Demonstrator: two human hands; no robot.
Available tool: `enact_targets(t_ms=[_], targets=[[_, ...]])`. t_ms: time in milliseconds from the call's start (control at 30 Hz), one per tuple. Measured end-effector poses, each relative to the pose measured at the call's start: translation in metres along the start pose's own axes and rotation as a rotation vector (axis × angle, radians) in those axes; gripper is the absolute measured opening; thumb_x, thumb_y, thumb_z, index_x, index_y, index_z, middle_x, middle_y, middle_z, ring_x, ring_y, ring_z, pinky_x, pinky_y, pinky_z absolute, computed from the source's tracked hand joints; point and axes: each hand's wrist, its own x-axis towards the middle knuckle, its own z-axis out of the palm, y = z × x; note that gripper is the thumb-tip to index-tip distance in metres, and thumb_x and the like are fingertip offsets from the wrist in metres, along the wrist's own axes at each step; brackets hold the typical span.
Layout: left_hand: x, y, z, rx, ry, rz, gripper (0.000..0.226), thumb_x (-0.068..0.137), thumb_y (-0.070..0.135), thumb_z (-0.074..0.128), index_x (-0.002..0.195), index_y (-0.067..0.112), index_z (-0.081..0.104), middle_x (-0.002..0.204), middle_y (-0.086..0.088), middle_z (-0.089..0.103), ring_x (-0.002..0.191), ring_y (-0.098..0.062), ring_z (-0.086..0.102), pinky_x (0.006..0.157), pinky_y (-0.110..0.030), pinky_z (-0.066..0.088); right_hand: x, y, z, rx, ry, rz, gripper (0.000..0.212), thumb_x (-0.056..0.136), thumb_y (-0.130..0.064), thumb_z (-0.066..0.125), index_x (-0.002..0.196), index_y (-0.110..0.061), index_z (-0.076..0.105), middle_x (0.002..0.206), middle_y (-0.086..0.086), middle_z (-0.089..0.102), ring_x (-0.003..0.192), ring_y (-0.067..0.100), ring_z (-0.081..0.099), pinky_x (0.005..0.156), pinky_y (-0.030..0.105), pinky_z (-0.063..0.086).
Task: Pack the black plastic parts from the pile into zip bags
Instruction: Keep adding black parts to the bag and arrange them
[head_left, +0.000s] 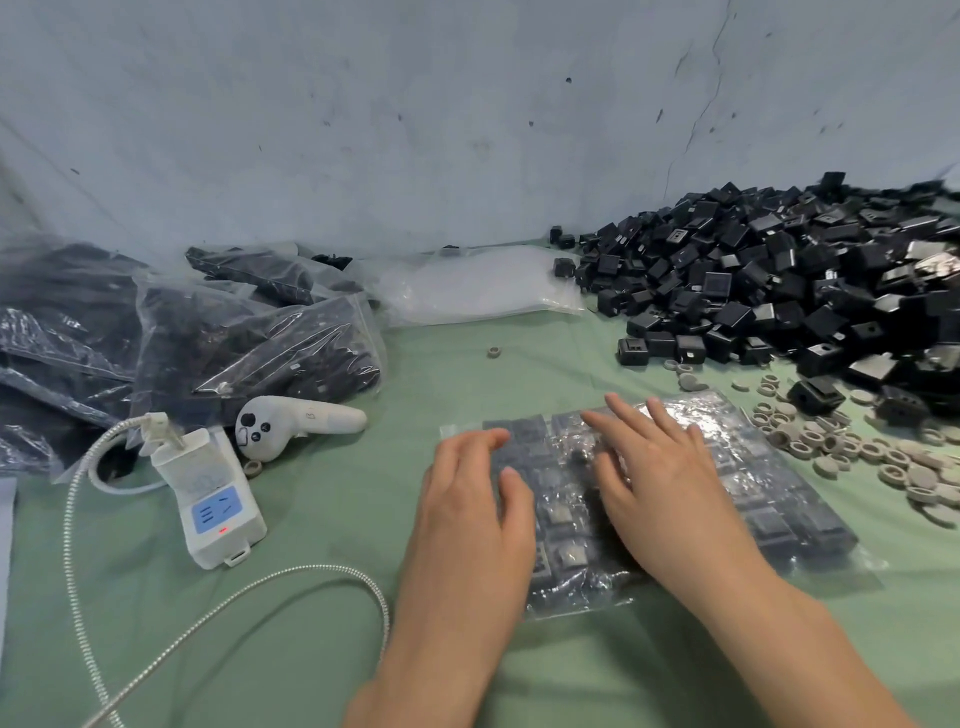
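Wall (363, 130): we are looking at a pale, scuffed surface rising beyond both hands, with a thin crack running down above the right hand.
Table (311, 649): a green cover is stretching under both hands and out to either side of them.
Pile (779, 280): the loose black plastic parts are heaping up beyond and outward of the right hand, against the wall, and a few strays are sitting at the heap's near edge.
Filled bags (249, 348): clear bags stuffed with black parts are lying heaped well out past the left hand, toward the wall.
Zip bag (769, 493): it is lying flat on the table right under both hands, and we are seeing black parts packed in rows inside it. Its clear film is sticking out beyond the right hand's outer side.
Empty bags (478, 286): a flat stack of clear bags is lying straight ahead of the left hand's fingertips, near the wall.
Right hand (660, 478): palm down, fingers straight and spread, it is pressing on the bag's middle and gripping nothing.
Left hand (478, 499): palm down, fingers loosely extended, it is resting on the bag's left edge, holding nothing.
Cable (234, 587): a braided line is looping across the table outward of the left wrist.
Socket block (213, 499): a white unit with a blue face is lying outward of the left hand.
Controller (291, 423): a white handheld is lying beyond the socket block.
Grey rings (883, 462): small round pieces are scattering outward of the right hand, just beside the bag.
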Motion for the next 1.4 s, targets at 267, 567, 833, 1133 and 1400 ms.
enact_targets(t_ms=[267, 567, 833, 1133, 1400], targets=[[0.017, 0.01, 0.033, 0.046, -0.145, 0.137, 0.045, 0.104, 0.033, 0.032, 0.148, 0.026, 0.039, 0.157, 0.013, 0.029, 0.145, 0.003, 0.015, 0.118, -0.013, 0.006, 0.028, 0.018, 0.002, -0.149, -0.044, 0.034, 0.053, 0.103, -0.043, 0.021, 0.155, -0.036, 0.018, 0.167, -0.007, 0.001, 0.154, 0.023, -0.007, 0.122, 0.049, -0.003], [0.027, -0.009, 0.052, 0.43, -0.46, 0.102, 0.069, 0.092, 0.061, -0.007, 0.156, 0.035, -0.007, 0.163, 0.019, -0.016, 0.135, 0.0, -0.033, 0.119, -0.037, -0.019, 0.034, 0.027, 0.016, -0.253, -0.172, 0.085, 0.069, 0.094, -0.062, 0.002, 0.157, -0.034, -0.005, 0.167, -0.005, -0.01, 0.153, 0.025, -0.013, 0.12, 0.052, -0.011], [0.032, -0.012, 0.056, 0.508, -0.474, 0.069, 0.064, 0.095, 0.056, -0.003, 0.155, 0.037, -0.009, 0.161, 0.021, -0.021, 0.145, -0.004, -0.027, 0.121, -0.035, -0.015, 0.036, 0.027, 0.017, -0.213, -0.156, 0.094, 0.067, 0.097, -0.061, 0.008, 0.158, -0.034, -0.002, 0.167, -0.005, -0.008, 0.153, 0.025, -0.013, 0.119, 0.052, -0.014], [0.035, -0.008, 0.047, 0.343, -0.442, 0.053, 0.063, 0.085, 0.068, 0.0, 0.146, 0.053, 0.002, 0.146, 0.037, -0.017, 0.139, 0.01, -0.018, 0.119, -0.023, -0.009, 0.037, 0.043, -0.034, 0.866, 0.075, 0.229, 0.039, 0.101, -0.039, 0.045, 0.139, -0.048, 0.046, 0.094, -0.03, 0.069, 0.069, -0.009, 0.052, 0.075, 0.006, 0.046], [0.087, 0.049, 0.076, 0.084, -0.284, 0.222, 0.057, 0.09, 0.066, 0.036, 0.143, 0.049, 0.026, 0.147, 0.03, 0.027, 0.135, 0.011, 0.025, 0.113, -0.033, 0.035, 0.053, 0.097, -0.06, 1.811, 0.365, 0.704, 0.023, 0.101, -0.02, 0.049, 0.117, -0.022, 0.065, 0.113, 0.002, 0.071, 0.104, 0.02, 0.068, 0.089, 0.037, 0.055]])
